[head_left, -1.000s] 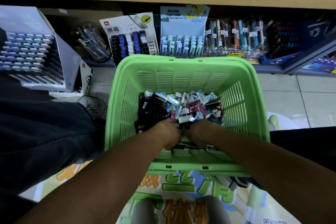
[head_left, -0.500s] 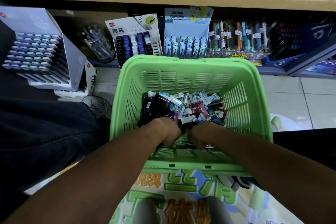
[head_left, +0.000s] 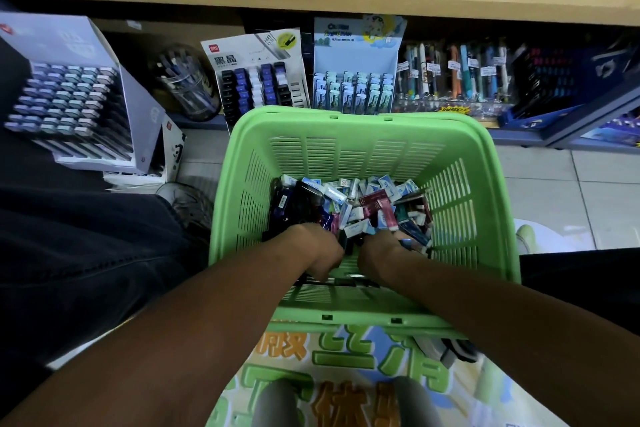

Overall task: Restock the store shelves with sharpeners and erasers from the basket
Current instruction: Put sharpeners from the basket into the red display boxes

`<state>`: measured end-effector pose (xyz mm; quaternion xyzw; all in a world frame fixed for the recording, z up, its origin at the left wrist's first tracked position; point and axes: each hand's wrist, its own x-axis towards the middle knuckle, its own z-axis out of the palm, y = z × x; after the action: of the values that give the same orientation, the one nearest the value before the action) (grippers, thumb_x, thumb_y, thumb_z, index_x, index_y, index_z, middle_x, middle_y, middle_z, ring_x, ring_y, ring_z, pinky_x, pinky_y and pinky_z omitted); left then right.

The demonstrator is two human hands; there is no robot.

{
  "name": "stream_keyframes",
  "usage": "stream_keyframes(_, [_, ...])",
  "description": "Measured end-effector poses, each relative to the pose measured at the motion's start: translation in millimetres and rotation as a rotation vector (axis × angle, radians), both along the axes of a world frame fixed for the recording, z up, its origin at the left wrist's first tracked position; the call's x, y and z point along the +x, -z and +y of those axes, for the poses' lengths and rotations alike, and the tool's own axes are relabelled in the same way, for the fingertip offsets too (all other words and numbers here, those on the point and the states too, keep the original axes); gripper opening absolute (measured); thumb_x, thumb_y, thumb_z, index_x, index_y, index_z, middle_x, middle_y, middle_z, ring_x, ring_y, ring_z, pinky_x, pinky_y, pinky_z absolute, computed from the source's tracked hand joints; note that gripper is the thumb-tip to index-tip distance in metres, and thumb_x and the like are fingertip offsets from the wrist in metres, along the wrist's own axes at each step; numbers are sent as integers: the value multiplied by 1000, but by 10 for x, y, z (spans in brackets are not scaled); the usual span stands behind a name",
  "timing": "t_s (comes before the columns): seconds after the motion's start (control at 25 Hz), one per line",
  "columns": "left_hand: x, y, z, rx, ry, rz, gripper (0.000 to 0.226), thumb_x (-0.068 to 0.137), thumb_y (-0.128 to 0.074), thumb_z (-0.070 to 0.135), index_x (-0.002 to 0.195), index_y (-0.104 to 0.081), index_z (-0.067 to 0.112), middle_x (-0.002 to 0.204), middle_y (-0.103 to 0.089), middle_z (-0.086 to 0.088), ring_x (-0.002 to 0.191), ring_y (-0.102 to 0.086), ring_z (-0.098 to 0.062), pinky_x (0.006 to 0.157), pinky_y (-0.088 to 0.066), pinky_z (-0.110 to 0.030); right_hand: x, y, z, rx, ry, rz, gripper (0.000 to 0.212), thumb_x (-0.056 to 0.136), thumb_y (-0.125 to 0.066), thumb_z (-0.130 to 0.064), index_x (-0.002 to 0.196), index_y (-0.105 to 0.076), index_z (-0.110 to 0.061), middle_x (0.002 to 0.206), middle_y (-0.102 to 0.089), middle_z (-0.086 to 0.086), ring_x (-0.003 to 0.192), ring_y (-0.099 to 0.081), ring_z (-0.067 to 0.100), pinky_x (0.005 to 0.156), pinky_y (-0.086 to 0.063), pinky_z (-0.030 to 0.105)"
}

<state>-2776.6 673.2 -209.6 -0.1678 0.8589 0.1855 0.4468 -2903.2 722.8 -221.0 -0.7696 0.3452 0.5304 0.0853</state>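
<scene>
A green plastic basket [head_left: 346, 152] sits in front of me, below the shelves. On its floor lies a heap of small boxed erasers [head_left: 367, 198] in white, blue and maroon wrappers. Several dark sharpeners [head_left: 294, 201] are piled at the heap's left. My left hand [head_left: 311, 246] and my right hand [head_left: 381, 253] are side by side, deep in the near end of the basket, knuckles up. Their fingers curl down into the pile and are hidden, so I cannot see what they hold.
Beyond the basket, the low shelf holds a lead-refill display card [head_left: 256, 80], a blue-and-white display box [head_left: 356, 80], racked pens [head_left: 450, 76] and a clear pen jar [head_left: 183, 83]. A grey display box [head_left: 69, 97] stands left, and tiled floor [head_left: 554, 191] lies right.
Both hands stay buried in the near end of the pile and have barely shifted. The camera has drifted a little, so the basket sits slightly further right in view.
</scene>
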Motion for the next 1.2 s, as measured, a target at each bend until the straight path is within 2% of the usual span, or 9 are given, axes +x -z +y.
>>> stream_keyframes(0.12, [18,7,1,3,-3,2,12,92,-60,30,94,-64,19,91,-62,-3,84,-61,-25,75,-54,-38,0,58,-9,-29,-13,31,28,100,-51,-21,125,-64,-18,134,-55,9,123,-48,28,70,-43,34])
stream_keyframes(0.28, [-1,-10,-6,12,-17,0,12,92,-60,29,95,-64,18,90,-60,-3,84,-60,-26,74,-53,-37,18,82,1,-26,-78,140,37,105,-36,-33,131,-57,-15,130,-56,13,123,-49,32,97,-41,40])
stream_keyframes(0.52, [-1,-92,-64,56,-91,-26,13,92,-61,27,100,-65,17,93,-63,-4,83,-60,-27,70,-51,-36,88,-49,-131,78,176,190,31,102,-40,-21,130,-52,-11,131,-53,14,117,-51,35,94,-46,42])
stream_keyframes(0.72, [5,-125,-181,84,-289,65,29,95,-61,35,113,-64,13,96,-64,-6,85,-61,-26,71,-47,-33,-56,-270,-407,3,202,-73,38,97,-57,-15,135,-56,-13,132,-60,4,120,-58,31,96,-47,44])
stream_keyframes(0.84, [15,-108,-297,197,-695,297,29,82,-77,17,108,-63,13,99,-67,-4,88,-65,-21,73,-49,-28,-140,-443,-697,24,454,-379,44,84,-77,-26,124,-63,-14,121,-66,6,108,-64,26,80,-44,30])
stream_keyframes(0.92, [30,-170,-364,269,-1029,468,43,73,-84,12,111,-63,10,100,-70,-4,85,-68,-17,73,-55,-29,-130,-496,-788,43,628,-613,35,84,-77,-25,114,-69,-10,114,-70,13,92,-63,24,70,-38,24])
stream_keyframes(1.0, [68,-246,-403,309,-1200,556,50,72,-86,7,114,-59,8,103,-71,-5,85,-68,-15,73,-58,-28,-118,-486,-786,39,770,-799,29,83,-76,-17,108,-69,-5,107,-71,16,86,-62,23,66,-40,24])
stream_keyframes(1.12, [165,-300,-475,269,-1160,510,42,81,-77,2,117,-55,6,100,-65,-6,75,-66,-18,58,-58,-23,-115,-391,-758,77,875,-837,24,78,-76,-5,101,-71,1,95,-72,18,81,-66,23,64,-48,26])
stream_keyframes(1.2, [242,-318,-547,136,-969,413,33,82,-75,5,112,-62,7,104,-67,-9,81,-67,-23,63,-58,-30,-149,-311,-729,82,785,-682,11,75,-73,-4,83,-70,3,79,-71,18,73,-68,24,66,-59,35])
